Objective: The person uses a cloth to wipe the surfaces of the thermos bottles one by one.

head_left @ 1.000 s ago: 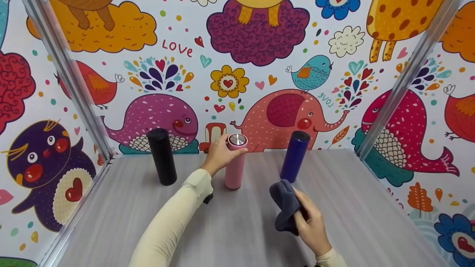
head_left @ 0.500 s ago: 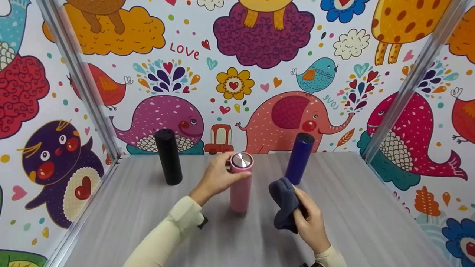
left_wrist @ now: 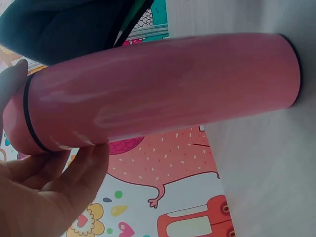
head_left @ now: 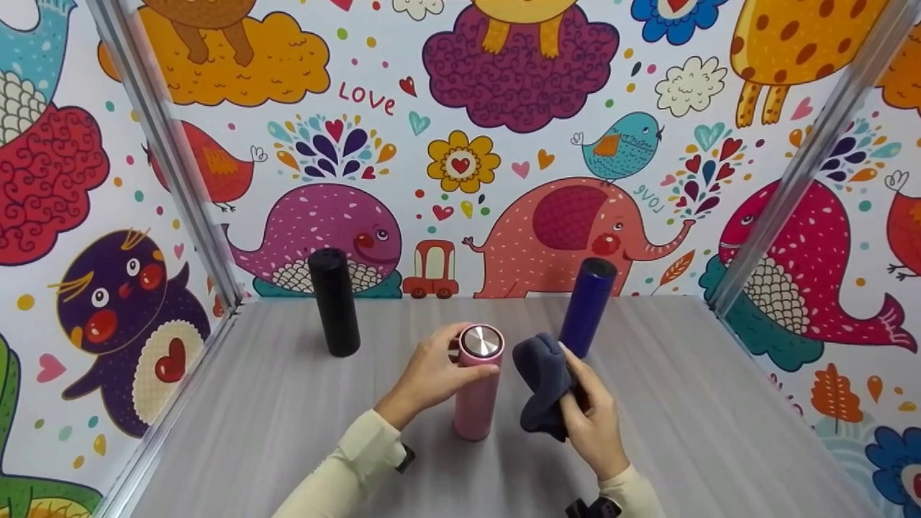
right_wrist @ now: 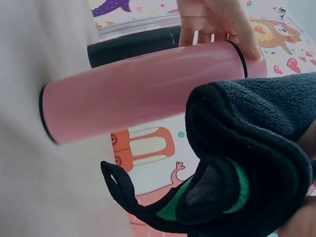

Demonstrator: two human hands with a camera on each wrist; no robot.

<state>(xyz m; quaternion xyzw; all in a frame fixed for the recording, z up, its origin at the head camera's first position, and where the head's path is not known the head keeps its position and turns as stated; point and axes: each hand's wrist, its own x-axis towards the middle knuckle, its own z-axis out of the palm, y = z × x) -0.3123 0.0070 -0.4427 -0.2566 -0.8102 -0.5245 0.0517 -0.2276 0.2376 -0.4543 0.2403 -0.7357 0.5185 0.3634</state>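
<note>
A pink thermos flask (head_left: 476, 403) with a shiny steel lid top stands upright on the table. My left hand (head_left: 434, 374) grips it near the lid, thumb on the near side and fingers behind, as the left wrist view (left_wrist: 158, 84) also shows. Just right of the flask, my right hand (head_left: 596, 421) holds a bunched dark grey cloth (head_left: 540, 385). In the right wrist view the folded cloth (right_wrist: 266, 108) shows a green inner side and a loop at one corner. A small gap separates cloth and flask in the head view.
A black flask (head_left: 335, 302) stands at the back left of the grey table (head_left: 273, 432). Behind the cloth, a blue flask (head_left: 590, 306) stands at the back right. Printed walls with metal corner posts (head_left: 173, 158) enclose the back and sides.
My left hand has brought the pink flask from the back of the table toward me and slightly right. My right hand, still holding the cloth, has barely moved.
</note>
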